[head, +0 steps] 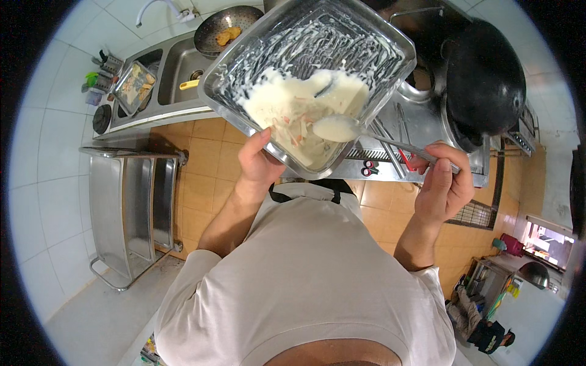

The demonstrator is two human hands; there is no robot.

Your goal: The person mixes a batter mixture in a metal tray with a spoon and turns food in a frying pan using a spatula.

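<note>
My left hand [260, 160] grips the near left rim of a rectangular stainless steel pan [306, 170], its thumb over the edge. The pan is tilted, and a creamy white batter [284, 98] with orange and pale shreds has pooled towards the near corner. White streaks coat the pan's far part. In my right hand [443, 183] is the handle of a metal spoon [339, 128]. The spoon's bowl, coated with batter, is over the pool at the pan's right side; whether it touches the batter I cannot tell.
A perforated pan [215, 27] holding fried pieces [227, 35] stands by the sink [176, 75]. Left of it is a food tray [134, 89]. A black wok [487, 78] is at the right. Tongs [403, 123] and scissors [370, 168] lie on the steel counter. A steel trolley [107, 206] stands left; a person [480, 325] is far right.
</note>
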